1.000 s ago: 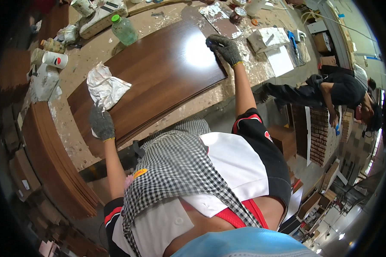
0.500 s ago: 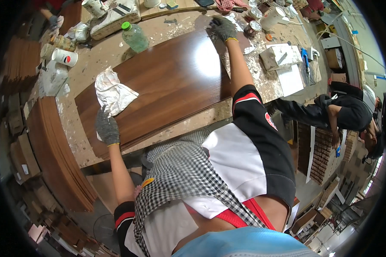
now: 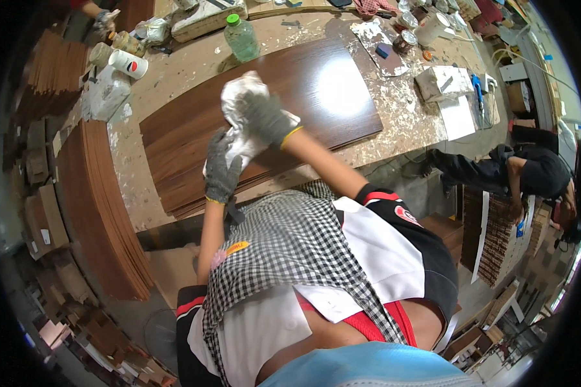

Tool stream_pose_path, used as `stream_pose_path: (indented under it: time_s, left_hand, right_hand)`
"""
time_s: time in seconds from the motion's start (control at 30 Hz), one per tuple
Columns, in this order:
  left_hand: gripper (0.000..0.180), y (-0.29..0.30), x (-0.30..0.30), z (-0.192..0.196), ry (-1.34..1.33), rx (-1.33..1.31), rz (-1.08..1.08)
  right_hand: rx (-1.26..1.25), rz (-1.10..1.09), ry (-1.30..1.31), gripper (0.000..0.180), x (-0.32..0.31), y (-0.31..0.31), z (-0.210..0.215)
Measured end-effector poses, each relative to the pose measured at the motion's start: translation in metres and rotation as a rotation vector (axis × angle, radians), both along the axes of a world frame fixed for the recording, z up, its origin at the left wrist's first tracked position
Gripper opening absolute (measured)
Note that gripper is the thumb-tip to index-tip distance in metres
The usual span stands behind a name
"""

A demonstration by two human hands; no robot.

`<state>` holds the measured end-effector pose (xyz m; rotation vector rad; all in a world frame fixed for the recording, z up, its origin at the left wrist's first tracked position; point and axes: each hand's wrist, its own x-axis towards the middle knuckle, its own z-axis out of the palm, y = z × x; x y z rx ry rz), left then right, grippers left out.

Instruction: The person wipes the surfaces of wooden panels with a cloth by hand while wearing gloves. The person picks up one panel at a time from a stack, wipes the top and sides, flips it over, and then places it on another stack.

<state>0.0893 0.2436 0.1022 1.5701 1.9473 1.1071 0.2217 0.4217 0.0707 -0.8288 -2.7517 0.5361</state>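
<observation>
A stack of dark brown wood panels (image 3: 184, 132) with a glossy top lies across the worktable in front of me. My right hand (image 3: 269, 120), in a grey knit glove with a yellow cuff, is closed on a crumpled white cloth (image 3: 239, 90) above the top panel. Nearer to me, my left hand (image 3: 222, 169), gloved alike, grips the cloth's lower end close to the panels' near edge. Part of the cloth is hidden behind both gloves. A small dark blue block (image 3: 383, 50) rests on a stained sheet (image 3: 394, 67) beyond the panels' right end.
Behind the panels stands a green-capped bottle (image 3: 241, 40). Jars and a white cup (image 3: 128, 64) sit at the left, beside a panel stack (image 3: 100, 206). Cans (image 3: 405, 42) and a wrapped block (image 3: 442, 84) occupy the right. Another person (image 3: 536, 169) is at far right; a gloved hand (image 3: 104, 23) shows top left.
My right hand has come from the table beyond the panels to the cloth and taken hold of it. My left hand and the cloth have moved right. The blue block is now visible.
</observation>
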Motion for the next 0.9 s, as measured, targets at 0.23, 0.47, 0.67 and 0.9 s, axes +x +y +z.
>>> stream_pose_path:
  time_s: [0.23,0.47,0.67,0.9]
  left_hand:
    - [0.063,-0.092,-0.107,-0.032,0.737,-0.336,0.6]
    - [0.082,-0.108,-0.12,-0.052,0.674,-0.611,0.682]
    - [0.082,-0.123,-0.147,-0.064,0.349,-0.479,0.667]
    - [0.069,-0.115,-0.214,-0.032,-0.035,-0.578,0.34]
  right_hand:
    - [0.08,0.081,0.169,0.067,0.034,-0.086,-0.025]
    - [0.22,-0.967,-0.147,0.04,0.272,0.05,-0.057]
    - [0.075,-1.034,-0.204,0.043,0.344,0.073,-0.021]
    - [0.413,-0.307,-0.316,0.057,0.206,-0.031,-0.014]
